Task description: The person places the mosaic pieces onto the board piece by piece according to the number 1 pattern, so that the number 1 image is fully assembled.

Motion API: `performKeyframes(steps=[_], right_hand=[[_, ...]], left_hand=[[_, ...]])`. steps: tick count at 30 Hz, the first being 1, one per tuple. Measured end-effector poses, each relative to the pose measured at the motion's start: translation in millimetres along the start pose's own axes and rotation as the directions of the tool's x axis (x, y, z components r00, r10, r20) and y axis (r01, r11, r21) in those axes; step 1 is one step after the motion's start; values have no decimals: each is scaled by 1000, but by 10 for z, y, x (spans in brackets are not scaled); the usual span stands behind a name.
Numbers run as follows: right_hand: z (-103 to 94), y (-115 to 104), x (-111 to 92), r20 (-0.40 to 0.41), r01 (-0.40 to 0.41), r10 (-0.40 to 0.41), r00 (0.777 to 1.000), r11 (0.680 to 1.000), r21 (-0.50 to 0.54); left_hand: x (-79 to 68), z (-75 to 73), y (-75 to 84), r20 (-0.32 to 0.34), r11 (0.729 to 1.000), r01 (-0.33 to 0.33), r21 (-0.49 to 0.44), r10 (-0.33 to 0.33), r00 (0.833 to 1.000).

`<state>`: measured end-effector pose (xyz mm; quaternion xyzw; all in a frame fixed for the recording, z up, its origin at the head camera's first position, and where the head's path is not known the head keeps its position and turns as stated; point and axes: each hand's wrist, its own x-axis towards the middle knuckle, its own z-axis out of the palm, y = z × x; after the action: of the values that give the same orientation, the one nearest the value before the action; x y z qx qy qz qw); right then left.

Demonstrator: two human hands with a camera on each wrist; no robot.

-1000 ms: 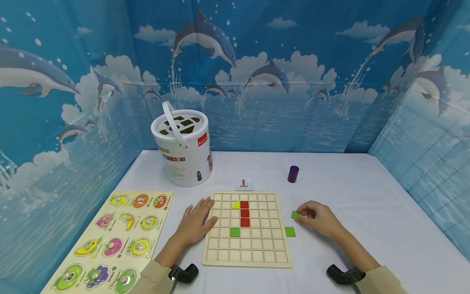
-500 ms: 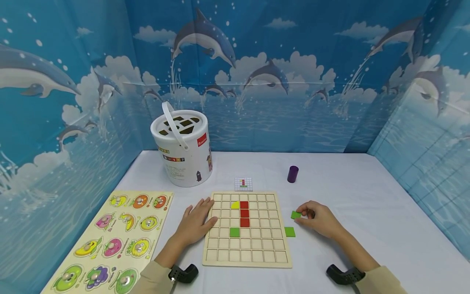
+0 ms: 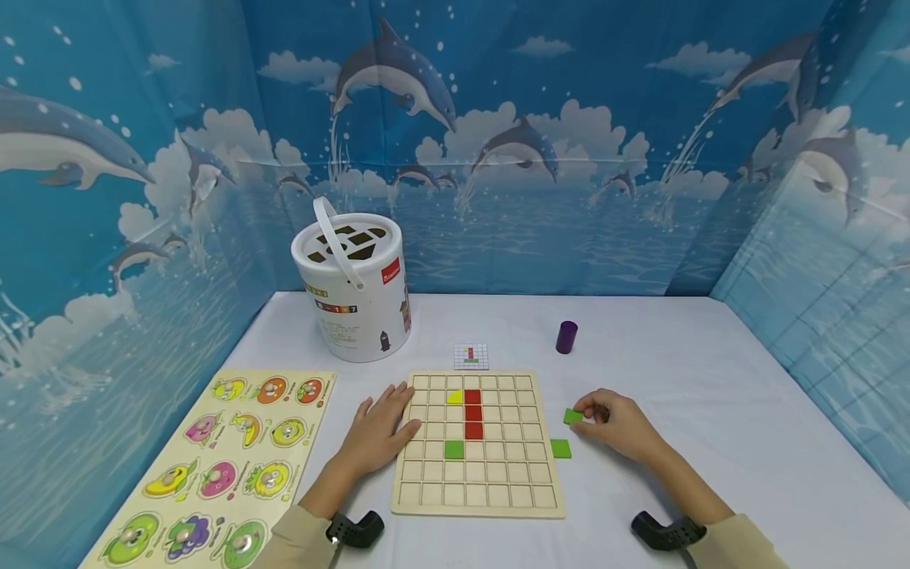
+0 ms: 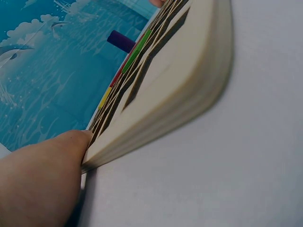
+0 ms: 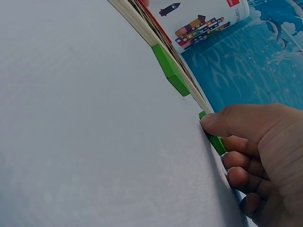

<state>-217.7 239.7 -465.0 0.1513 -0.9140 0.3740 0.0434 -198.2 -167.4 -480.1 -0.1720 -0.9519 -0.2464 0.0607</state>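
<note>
A wooden grid board [image 3: 479, 509] lies at the middle of the table. Set in its cells are a yellow quarter-round tile [image 3: 455, 397], a column of three red tiles [image 3: 473, 413] and one green tile [image 3: 454, 450]. My left hand [image 3: 380, 427] rests at the board's left edge, fingers spread. Right of the board, my right hand [image 3: 617, 423] pinches a green square tile [image 3: 572, 416] between thumb and fingers, as the right wrist view also shows. Another green tile [image 3: 561, 449] lies against the board's right edge.
Behind the board lies a small pattern card [image 3: 471, 356]. A white bucket [image 3: 362, 316] with a slotted lid stands back left, and a purple cylinder [image 3: 566, 337] back right. A fruit puzzle board [image 3: 235, 442] lies at the left. Dolphin-print cloth [image 3: 554, 229] surrounds the table.
</note>
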Motion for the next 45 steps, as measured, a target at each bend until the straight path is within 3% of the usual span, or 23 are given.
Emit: performKeyframes(steps=[8, 20, 45], right_hand=[[2, -39, 26, 12, -7, 7, 1000, 1000, 25], [34, -249, 77, 52, 39, -44, 998, 995, 94], [334, -589, 210, 159, 146, -175, 972, 973, 180]], left_hand=[[12, -3, -8, 19, 1000, 15, 7, -15, 1000], [21, 10, -1, 18, 1000, 20, 2, -20, 1000], [8, -1, 9, 16, 1000, 19, 8, -19, 1000]])
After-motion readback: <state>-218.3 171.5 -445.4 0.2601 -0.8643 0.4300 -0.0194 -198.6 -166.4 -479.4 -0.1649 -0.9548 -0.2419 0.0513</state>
